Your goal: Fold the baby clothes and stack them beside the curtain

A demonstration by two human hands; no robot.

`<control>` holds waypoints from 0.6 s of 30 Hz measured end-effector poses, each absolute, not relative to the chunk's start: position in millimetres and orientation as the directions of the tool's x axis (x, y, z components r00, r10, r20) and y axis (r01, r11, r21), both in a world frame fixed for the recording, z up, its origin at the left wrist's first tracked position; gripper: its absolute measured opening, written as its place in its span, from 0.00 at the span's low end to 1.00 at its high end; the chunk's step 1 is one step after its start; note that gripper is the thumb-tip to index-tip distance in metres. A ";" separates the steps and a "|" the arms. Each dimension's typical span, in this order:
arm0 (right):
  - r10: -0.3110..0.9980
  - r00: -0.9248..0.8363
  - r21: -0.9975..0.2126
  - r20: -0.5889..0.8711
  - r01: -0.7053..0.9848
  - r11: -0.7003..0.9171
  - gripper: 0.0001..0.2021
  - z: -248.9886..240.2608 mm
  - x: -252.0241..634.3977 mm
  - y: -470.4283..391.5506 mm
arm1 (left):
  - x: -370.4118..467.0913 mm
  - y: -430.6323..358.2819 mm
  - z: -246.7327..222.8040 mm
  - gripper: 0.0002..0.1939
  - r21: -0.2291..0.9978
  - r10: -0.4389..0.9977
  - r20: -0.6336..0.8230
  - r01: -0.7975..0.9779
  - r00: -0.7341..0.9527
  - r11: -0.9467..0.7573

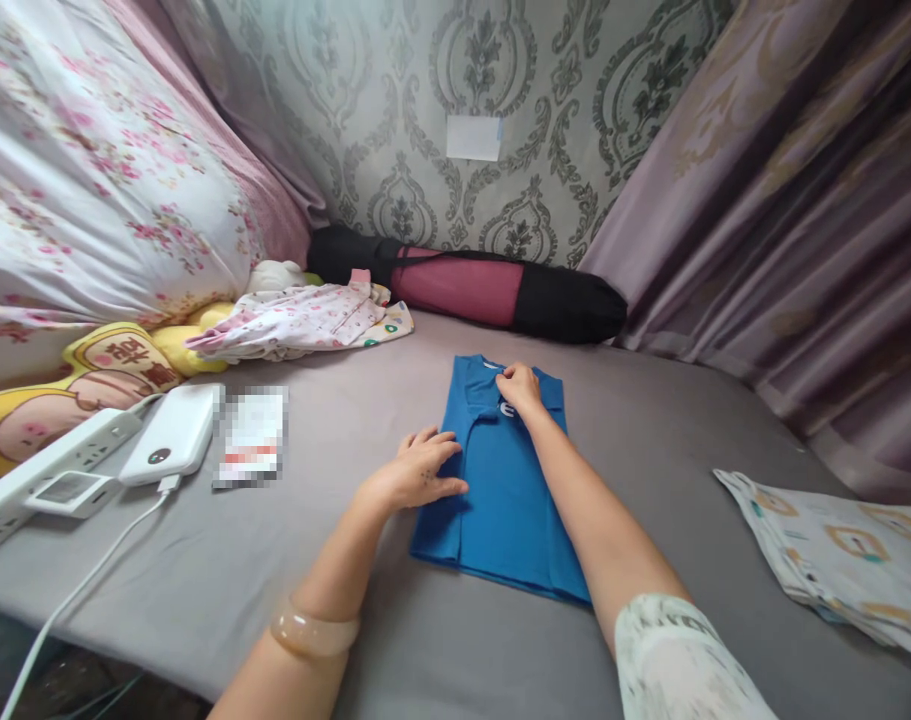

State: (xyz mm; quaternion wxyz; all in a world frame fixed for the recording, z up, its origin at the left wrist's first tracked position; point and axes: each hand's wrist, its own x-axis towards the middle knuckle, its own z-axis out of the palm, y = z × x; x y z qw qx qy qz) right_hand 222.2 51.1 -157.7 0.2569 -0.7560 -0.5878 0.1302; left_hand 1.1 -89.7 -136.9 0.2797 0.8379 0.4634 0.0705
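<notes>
A blue shirt (507,500) lies on the grey sheet with its sides folded inward, the collar end pointing away and part of a white letter showing near the top. My left hand (425,468) is at the shirt's left edge, fingers apart, with nothing held. Near the collar, my right hand (518,386) has its fingers pinched together on the shirt's fabric. A bracelet (316,632) circles my left wrist.
Folded patterned cloth (845,550) lies at the right. At the left are a power bank (174,435), a power strip (50,480), a white cable and a blurred packet (251,437). Behind lie crumpled clothes (305,318) and a long black and pink bag (462,288).
</notes>
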 end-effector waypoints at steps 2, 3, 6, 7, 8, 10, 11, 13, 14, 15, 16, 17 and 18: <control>0.941 0.326 -0.645 0.091 0.740 -0.194 0.13 -158.0 220.8 51.8 | 4.1 -80.4 -135.2 0.20 0.550 0.848 -0.089 0.735 0.523 -0.396; 0.933 0.352 -0.687 0.073 0.696 -0.209 0.14 -158.3 220.1 52.0 | 6.1 -73.2 -134.7 0.18 0.551 0.864 -0.069 0.741 0.499 -0.384; 0.927 0.375 -0.752 0.000 0.611 -0.248 0.16 -160.5 218.1 51.1 | 13.2 -42.1 -136.0 0.18 0.518 0.900 -0.015 0.773 0.435 -0.366; 0.932 0.363 -0.758 -0.015 0.604 -0.247 0.15 -161.6 217.6 50.3 | 15.7 -29.6 -137.7 0.18 0.497 0.906 0.010 0.784 0.423 -0.372; 0.938 0.345 -0.761 -0.021 0.603 -0.239 0.14 -163.0 217.3 49.4 | 18.1 -16.6 -140.0 0.19 0.474 0.911 0.033 0.796 0.412 -0.377; 0.951 0.308 -0.772 -0.020 0.600 -0.210 0.11 -166.1 216.8 47.5 | 22.7 9.0 -146.1 0.21 0.439 0.903 0.078 0.799 0.422 -0.411; 0.957 0.290 -0.777 -0.013 0.599 -0.192 0.09 -167.8 216.8 46.7 | 25.0 20.9 -149.7 0.22 0.426 0.896 0.104 0.795 0.432 -0.433; 0.964 0.266 -0.788 0.007 0.595 -0.158 0.07 -170.7 217.1 45.7 | 29.7 41.4 -157.2 0.24 0.407 0.889 0.131 0.794 0.439 -0.452; 0.966 0.260 -0.793 0.015 0.591 -0.147 0.09 -171.8 217.6 45.5 | 32.1 49.8 -160.9 0.25 0.401 0.889 0.134 0.796 0.438 -0.453; 0.966 0.256 -0.798 0.024 0.587 -0.136 0.10 -172.5 218.1 45.3 | 34.6 56.9 -164.5 0.25 0.400 0.888 0.134 0.796 0.439 -0.454; 0.967 0.253 -0.802 0.030 0.583 -0.127 0.11 -172.8 218.9 45.3 | 37.2 62.9 -168.0 0.26 0.402 0.886 0.133 0.793 0.444 -0.458; 0.967 0.252 -0.807 0.034 0.577 -0.122 0.11 -172.5 219.9 45.3 | 39.6 67.7 -171.2 0.26 0.405 0.882 0.135 0.788 0.451 -0.464; 0.967 0.253 -0.812 0.034 0.571 -0.121 0.11 -171.8 221.0 45.3 | 42.0 71.5 -174.1 0.26 0.406 0.877 0.137 0.782 0.460 -0.473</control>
